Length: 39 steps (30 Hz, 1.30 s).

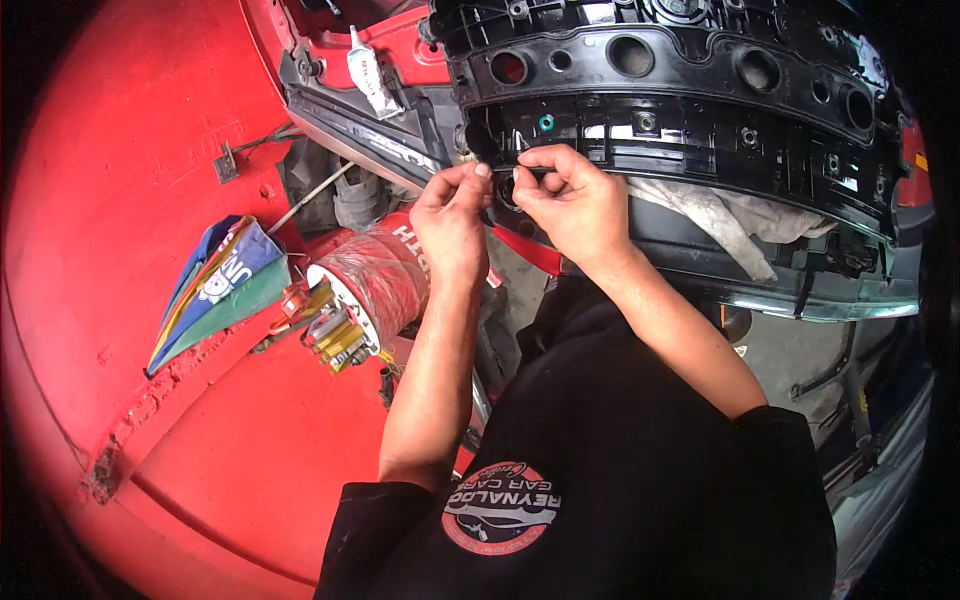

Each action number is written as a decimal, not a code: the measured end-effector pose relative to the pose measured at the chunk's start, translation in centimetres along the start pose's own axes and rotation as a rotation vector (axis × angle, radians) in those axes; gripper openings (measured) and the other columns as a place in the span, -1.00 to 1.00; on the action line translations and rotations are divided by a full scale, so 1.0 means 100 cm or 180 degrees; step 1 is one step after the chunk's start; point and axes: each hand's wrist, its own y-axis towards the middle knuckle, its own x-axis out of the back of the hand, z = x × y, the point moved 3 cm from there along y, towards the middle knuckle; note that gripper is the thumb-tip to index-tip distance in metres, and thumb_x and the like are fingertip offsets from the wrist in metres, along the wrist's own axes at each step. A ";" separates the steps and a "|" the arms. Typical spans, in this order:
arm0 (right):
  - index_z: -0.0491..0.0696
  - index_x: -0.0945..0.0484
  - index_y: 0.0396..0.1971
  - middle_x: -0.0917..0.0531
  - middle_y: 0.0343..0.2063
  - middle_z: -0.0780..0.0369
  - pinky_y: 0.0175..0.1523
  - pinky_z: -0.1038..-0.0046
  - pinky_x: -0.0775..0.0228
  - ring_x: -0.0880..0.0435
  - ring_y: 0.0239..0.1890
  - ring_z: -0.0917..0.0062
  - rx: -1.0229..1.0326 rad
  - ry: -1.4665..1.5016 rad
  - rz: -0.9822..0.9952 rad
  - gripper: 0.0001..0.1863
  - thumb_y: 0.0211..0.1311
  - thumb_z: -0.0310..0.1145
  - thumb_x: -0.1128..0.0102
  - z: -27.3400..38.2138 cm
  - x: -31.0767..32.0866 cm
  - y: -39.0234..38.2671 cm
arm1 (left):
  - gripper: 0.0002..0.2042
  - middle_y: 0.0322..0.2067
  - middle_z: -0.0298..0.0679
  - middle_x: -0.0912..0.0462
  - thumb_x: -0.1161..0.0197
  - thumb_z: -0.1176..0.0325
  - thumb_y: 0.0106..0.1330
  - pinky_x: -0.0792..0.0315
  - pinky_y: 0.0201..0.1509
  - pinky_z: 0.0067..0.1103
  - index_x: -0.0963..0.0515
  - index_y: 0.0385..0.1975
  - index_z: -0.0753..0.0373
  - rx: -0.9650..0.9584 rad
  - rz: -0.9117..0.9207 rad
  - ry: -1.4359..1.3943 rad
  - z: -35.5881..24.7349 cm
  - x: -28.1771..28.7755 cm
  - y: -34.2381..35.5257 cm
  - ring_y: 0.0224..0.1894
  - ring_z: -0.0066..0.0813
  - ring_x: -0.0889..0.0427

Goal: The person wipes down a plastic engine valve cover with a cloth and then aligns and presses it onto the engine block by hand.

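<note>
A large black plastic engine cover [690, 62], with a row of round holes and a ribbed lower part, lies across the top right. Both hands meet at its near left corner. My left hand [452, 220] is closed, thumb and forefinger pinched together by the cover's edge. Just to its right, my right hand [580, 205] has thumb and forefinger drawn close, the other fingers curled. Whatever thin thing lies between the fingertips is too dark and small to make out. A small green ring [546, 123] sits on the cover just beyond the right hand.
A white squeeze tube [368, 75] lies on the red and black car body to the left. A grey rag [700, 210] is tucked under the cover. Left of my forearm stand a plastic-wrapped red drum [385, 270] and a folded multicoloured umbrella [225, 280], beside a red surface [110, 200].
</note>
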 end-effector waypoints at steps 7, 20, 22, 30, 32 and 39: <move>0.05 -0.70 -0.30 -0.61 -0.74 0.33 -0.55 0.55 -0.41 -0.58 -0.70 0.70 -0.0078 0.0185 0.0051 -0.80 0.05 -0.33 -0.49 -0.014 -0.002 -0.001 | -0.87 -0.52 -0.33 -0.64 -0.33 0.45 0.31 -0.38 -0.32 -0.66 -0.64 -0.40 0.39 -0.0166 -0.0024 0.0738 -0.020 -0.005 0.001 -0.46 -0.63 -0.52; 0.05 -0.70 -0.30 -0.61 -0.74 0.34 -0.53 0.56 -0.43 -0.60 -0.70 0.69 -0.0040 -0.0024 0.0099 -0.81 0.06 -0.31 -0.48 -0.001 0.003 0.000 | -0.86 -0.59 -0.28 -0.56 -0.23 0.42 0.20 -0.33 -0.44 -0.58 -0.55 -0.49 0.38 0.0482 -0.0229 0.1199 -0.035 -0.017 0.006 -0.57 -0.55 -0.46; 0.06 -0.70 -0.30 -0.62 -0.73 0.35 -0.53 0.56 -0.44 -0.61 -0.69 0.69 0.0034 -0.0050 0.0088 -0.81 0.06 -0.31 -0.47 -0.005 0.002 0.000 | -0.87 -0.60 -0.29 -0.54 -0.21 0.43 0.21 -0.32 -0.45 -0.58 -0.54 -0.49 0.38 0.0586 -0.0176 0.1032 -0.037 -0.019 0.005 -0.58 -0.55 -0.45; 0.02 -0.69 -0.29 -0.64 -0.70 0.36 -0.53 0.62 -0.42 -0.60 -0.66 0.75 0.0024 0.0031 0.0196 -0.83 0.10 -0.37 -0.45 0.001 0.005 -0.001 | -0.88 -0.57 -0.36 -0.51 -0.24 0.45 0.33 -0.29 -0.39 -0.64 -0.51 -0.44 0.31 0.0618 0.0282 -0.0220 -0.012 -0.006 0.010 -0.52 -0.62 -0.41; -0.04 -0.69 -0.21 -0.67 -0.66 0.38 -0.52 0.69 -0.39 -0.54 -0.60 0.90 0.0053 -0.0064 0.0359 -0.81 0.16 -0.46 -0.43 -0.002 0.006 -0.003 | -0.89 -0.58 -0.37 -0.51 -0.24 0.46 0.32 -0.29 -0.40 -0.63 -0.51 -0.44 0.30 0.0703 0.0397 -0.0719 -0.006 -0.004 0.010 -0.53 -0.62 -0.41; -0.05 -0.70 -0.21 -0.66 -0.65 0.39 -0.49 0.72 -0.39 -0.52 -0.60 0.90 0.0146 -0.0107 0.0271 -0.81 0.15 -0.46 -0.44 0.000 0.006 -0.001 | -0.91 -0.56 -0.36 -0.56 -0.30 0.49 0.23 -0.34 -0.42 -0.66 -0.53 -0.40 0.35 0.0282 -0.0449 0.0688 -0.021 -0.016 0.004 -0.53 -0.66 -0.45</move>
